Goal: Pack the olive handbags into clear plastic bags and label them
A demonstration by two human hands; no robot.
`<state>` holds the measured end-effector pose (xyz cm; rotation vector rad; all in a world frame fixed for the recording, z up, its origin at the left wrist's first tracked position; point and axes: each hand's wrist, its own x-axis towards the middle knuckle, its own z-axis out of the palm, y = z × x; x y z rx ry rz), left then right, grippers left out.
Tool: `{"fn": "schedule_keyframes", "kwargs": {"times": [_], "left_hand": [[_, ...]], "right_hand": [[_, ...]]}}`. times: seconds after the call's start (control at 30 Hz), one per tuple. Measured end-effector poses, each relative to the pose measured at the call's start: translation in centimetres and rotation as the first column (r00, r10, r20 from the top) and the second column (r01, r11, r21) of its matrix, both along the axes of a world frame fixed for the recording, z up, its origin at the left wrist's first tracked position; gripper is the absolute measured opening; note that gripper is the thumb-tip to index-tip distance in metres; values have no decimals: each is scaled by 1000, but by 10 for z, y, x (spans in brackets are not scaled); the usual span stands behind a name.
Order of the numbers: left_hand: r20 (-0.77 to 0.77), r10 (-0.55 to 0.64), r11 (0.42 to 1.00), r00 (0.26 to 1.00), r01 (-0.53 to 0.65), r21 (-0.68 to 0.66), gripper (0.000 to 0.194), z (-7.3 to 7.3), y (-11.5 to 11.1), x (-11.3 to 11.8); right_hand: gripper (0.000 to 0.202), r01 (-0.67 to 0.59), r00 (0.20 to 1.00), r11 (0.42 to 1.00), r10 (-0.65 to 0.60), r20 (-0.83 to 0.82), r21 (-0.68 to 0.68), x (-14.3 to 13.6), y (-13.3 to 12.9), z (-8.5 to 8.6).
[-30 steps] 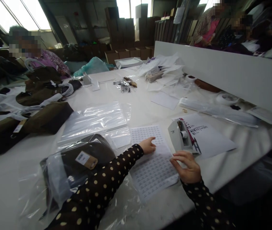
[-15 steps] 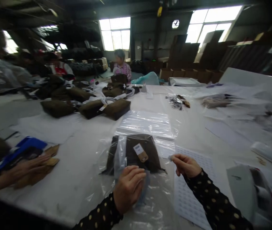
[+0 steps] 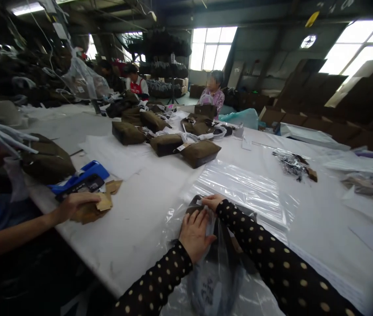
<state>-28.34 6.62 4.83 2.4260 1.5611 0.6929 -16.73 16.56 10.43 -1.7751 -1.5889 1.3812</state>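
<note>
A dark bag in a clear plastic sleeve (image 3: pixel 217 281) lies on the white table before me, turned lengthwise. Flat on its upper left part rests my left hand (image 3: pixel 195 232), fingers spread. Just beyond it, at the far end of the sleeve, my right hand (image 3: pixel 212 202) has its fingertips pinched together against the plastic; whatever is between them is too small to make out. The right forearm covers part of the bag. Behind the hands lies a stack of clear plastic sleeves (image 3: pixel 242 186).
Brown bags (image 3: pixel 199 152) sit at the table's far side. A co-worker's hand (image 3: pixel 74 206) touches brown tags (image 3: pixel 105 202) beside a blue tool (image 3: pixel 84 175) at left. Small silvery packets (image 3: pixel 290 164) lie at right. Another person (image 3: pixel 213 92) is across the table.
The view has swung left. The bag is turned, and its tag no longer shows plainly. My right hand has come from the right side to the sleeve's far end; my left hand has flattened and spread.
</note>
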Motion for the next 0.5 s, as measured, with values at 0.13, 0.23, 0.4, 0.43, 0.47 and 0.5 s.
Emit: {"fn": "schedule_keyframes", "kwargs": {"times": [0.13, 0.23, 0.4, 0.43, 0.47, 0.5], "left_hand": [[60, -20, 1000, 998, 21, -19, 62, -1, 1, -4], [115, -24, 999, 993, 27, -18, 54, 3, 8, -10], [124, 25, 999, 992, -22, -31, 46, 3, 27, -22], [117, 26, 999, 993, -21, -46, 47, 1, 30, -23], [112, 24, 998, 993, -17, -63, 48, -1, 32, -24], [112, 24, 997, 993, -15, -79, 48, -3, 33, -25]], "right_hand": [[24, -4, 980, 1000, 9, 199, -26, -3, 12, -9], [32, -28, 952, 999, 32, 304, -18, -3, 18, -10], [45, -122, 899, 993, 110, 423, 1, -6, 23, -8], [47, -150, 885, 989, 135, 445, 0, -7, 24, -7], [48, -184, 870, 983, 165, 465, -6, -8, 24, -6], [48, -223, 851, 975, 202, 484, -15, -10, 23, -5]]}}
